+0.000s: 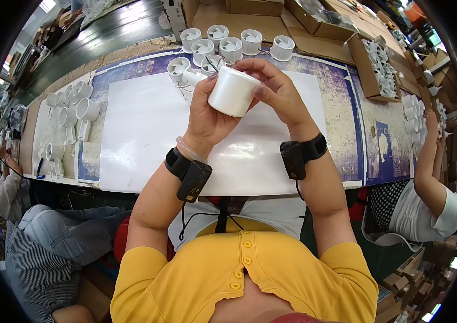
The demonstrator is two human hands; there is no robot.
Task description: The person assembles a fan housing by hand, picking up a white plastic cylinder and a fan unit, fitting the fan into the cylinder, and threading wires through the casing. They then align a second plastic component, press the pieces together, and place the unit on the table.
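A white cylindrical fan housing (233,92) is held up over the white sheet, tilted, with its smooth side toward me. My left hand (207,116) is closed around its left side, fingers partly hidden behind it. My right hand (281,91) grips the upper right rim, thumb on the side and fingers over the top. A thin dark wire (212,63) sticks out near the left fingertips. Just beyond my hands stand several white round fans (230,49) with blades facing up. A fan with a white stem (192,78) lies beside my left fingers.
A white sheet (148,134) covers the table in front of me. More white fan parts (87,110) stand at the left. An open cardboard box (357,64) of small white parts sits at the far right. Other people (427,199) sit at both sides.
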